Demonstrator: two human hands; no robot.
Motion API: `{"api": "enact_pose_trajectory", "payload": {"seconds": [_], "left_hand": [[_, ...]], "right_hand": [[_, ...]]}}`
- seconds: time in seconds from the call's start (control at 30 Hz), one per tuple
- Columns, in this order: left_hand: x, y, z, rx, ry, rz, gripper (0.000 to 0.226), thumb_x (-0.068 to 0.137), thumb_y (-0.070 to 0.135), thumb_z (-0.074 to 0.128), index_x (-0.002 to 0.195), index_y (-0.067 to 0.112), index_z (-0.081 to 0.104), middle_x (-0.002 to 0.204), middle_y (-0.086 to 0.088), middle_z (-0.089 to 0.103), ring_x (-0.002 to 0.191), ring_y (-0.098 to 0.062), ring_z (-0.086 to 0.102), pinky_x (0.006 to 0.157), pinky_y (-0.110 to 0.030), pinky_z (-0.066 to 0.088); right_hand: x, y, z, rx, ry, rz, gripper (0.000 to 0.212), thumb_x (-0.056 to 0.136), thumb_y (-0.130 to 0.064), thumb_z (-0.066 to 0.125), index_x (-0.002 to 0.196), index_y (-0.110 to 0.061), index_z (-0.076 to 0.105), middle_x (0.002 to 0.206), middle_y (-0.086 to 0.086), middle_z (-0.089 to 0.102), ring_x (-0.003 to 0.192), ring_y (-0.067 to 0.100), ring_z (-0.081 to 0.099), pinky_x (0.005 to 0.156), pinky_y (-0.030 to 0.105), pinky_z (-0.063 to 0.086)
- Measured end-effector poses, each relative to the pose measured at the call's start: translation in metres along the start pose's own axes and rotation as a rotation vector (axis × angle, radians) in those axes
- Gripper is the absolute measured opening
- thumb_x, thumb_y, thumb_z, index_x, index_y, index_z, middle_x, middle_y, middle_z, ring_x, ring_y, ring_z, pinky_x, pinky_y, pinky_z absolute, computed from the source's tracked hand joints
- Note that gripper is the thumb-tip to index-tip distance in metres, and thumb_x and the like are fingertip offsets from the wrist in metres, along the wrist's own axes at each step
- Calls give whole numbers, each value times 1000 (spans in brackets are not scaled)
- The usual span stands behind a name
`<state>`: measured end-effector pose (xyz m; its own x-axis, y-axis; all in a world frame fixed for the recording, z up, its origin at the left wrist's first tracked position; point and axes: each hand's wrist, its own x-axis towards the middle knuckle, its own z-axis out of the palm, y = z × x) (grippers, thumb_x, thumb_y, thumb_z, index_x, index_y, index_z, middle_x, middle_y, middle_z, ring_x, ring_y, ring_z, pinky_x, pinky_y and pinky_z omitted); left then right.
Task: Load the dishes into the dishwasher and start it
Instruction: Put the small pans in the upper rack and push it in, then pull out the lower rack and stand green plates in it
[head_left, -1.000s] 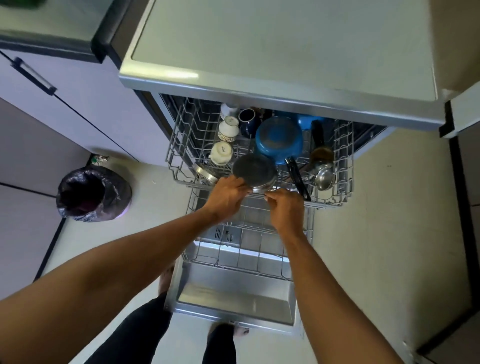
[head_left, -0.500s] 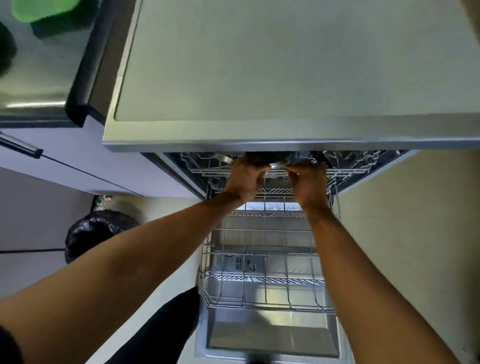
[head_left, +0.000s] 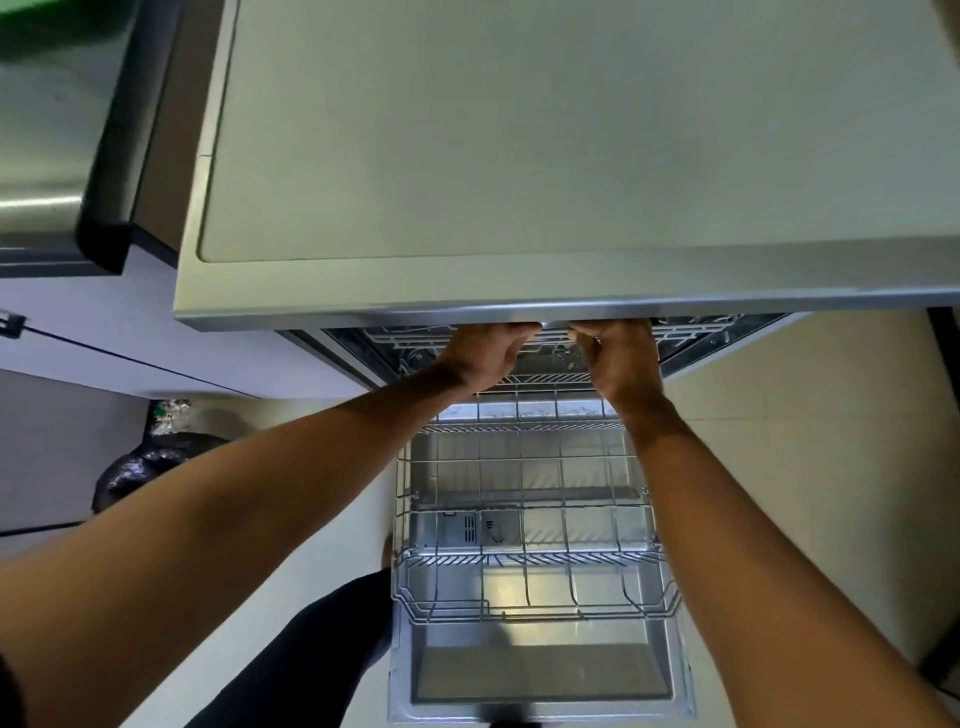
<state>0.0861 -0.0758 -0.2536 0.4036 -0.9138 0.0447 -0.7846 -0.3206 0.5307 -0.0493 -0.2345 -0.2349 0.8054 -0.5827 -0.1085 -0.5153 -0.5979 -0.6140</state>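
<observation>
The dishwasher (head_left: 519, 156) stands open, its grey top filling the upper view. Only the front wires of the upper rack (head_left: 410, 338) show under the top's edge; the dishes in it are hidden. My left hand (head_left: 488, 356) and my right hand (head_left: 618, 358) sit side by side at the middle of that rack's front rail, fingers curled round it and partly hidden beneath the edge. The lower rack (head_left: 519, 561) is pulled out over the lowered door (head_left: 540, 670) and holds nothing.
A black bin bag (head_left: 140, 467) stands on the floor at the left below white cabinets with a dark handle (head_left: 10, 325). A steel surface (head_left: 41, 156) lies at the upper left. My dark-clothed leg (head_left: 311, 649) is beside the door's left edge.
The upper rack with its cups, blue bowl and steel plate has slid back into the dishwasher under both hands, and the dishes are out of sight. The camera has moved forward over the top.
</observation>
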Motion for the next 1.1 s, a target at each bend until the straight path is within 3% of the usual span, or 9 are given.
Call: {"api": "enact_pose_trajectory", "payload": {"seconds": [0.07, 0.13, 0.27, 0.37, 0.47, 0.53, 0.73, 0.93, 1.1], "left_hand": [[0, 5, -1, 24, 4, -26, 27, 89, -2, 61, 110, 13, 69, 82, -4, 67, 73, -12, 56, 77, -32, 55], [-1, 8, -6, 19, -18, -72, 20, 90, -1, 60, 103, 11, 69, 79, -3, 66, 71, -13, 57, 76, -35, 56], [-7, 16, -16, -10, 71, -65, 18, 94, 8, 59, 105, 13, 73, 94, -6, 73, 85, -18, 66, 81, -29, 52], [-16, 12, -25, 1, 140, -61, 23, 91, 6, 65, 110, 16, 74, 108, -4, 74, 97, -18, 69, 90, -32, 54], [-38, 0, -37, 49, 172, -14, 24, 84, 3, 69, 103, 16, 76, 102, -1, 75, 91, -13, 71, 89, -32, 56], [-55, -1, -51, 49, 181, -7, 21, 84, 3, 67, 98, 16, 76, 95, 0, 75, 88, -11, 69, 90, -31, 54], [-117, 17, -86, 53, 144, -75, 15, 92, 14, 62, 98, 17, 74, 95, 0, 75, 87, -12, 70, 85, -34, 57], [-169, 61, -118, 19, 260, -304, 16, 91, 3, 63, 97, 8, 77, 98, -5, 75, 79, -8, 62, 79, -29, 57], [-198, 93, -144, 27, 397, -419, 18, 93, 12, 63, 106, 13, 76, 104, -3, 73, 88, -13, 57, 82, -25, 47]], "right_hand": [[-1, 0, 3, -6, 42, -65, 22, 92, -23, 67, 113, -23, 75, 110, 0, 72, 115, 26, 59, 106, 36, 46], [-5, -3, 2, -25, 84, -69, 22, 91, -21, 71, 112, -21, 76, 108, 1, 74, 120, 29, 56, 108, 47, 43], [-18, -22, 1, -32, 149, -51, 26, 89, -11, 72, 114, -19, 75, 106, 7, 75, 114, 29, 59, 104, 47, 45], [-18, -32, 4, -123, 38, 73, 38, 90, -18, 71, 127, -24, 67, 132, 10, 63, 133, 30, 45, 108, 47, 43], [-27, -43, 4, -137, -103, 163, 52, 94, -30, 66, 144, -25, 53, 156, 7, 38, 149, 28, 23, 119, 43, 30], [-37, -53, -1, -97, -142, 208, 53, 96, -34, 64, 146, -25, 50, 162, 3, 28, 150, 27, 22, 121, 41, 26], [-78, -87, -23, 3, -239, 152, 29, 97, -27, 64, 125, -20, 67, 135, 7, 63, 115, 25, 63, 96, 29, 47], [-126, -122, -59, -40, -351, 0, 32, 93, -28, 67, 125, -21, 68, 127, 4, 68, 112, 23, 65, 100, 37, 50], [-152, -148, -92, -117, -340, -131, 30, 95, -33, 65, 123, -24, 69, 124, 1, 69, 112, 22, 63, 99, 38, 50]]}}
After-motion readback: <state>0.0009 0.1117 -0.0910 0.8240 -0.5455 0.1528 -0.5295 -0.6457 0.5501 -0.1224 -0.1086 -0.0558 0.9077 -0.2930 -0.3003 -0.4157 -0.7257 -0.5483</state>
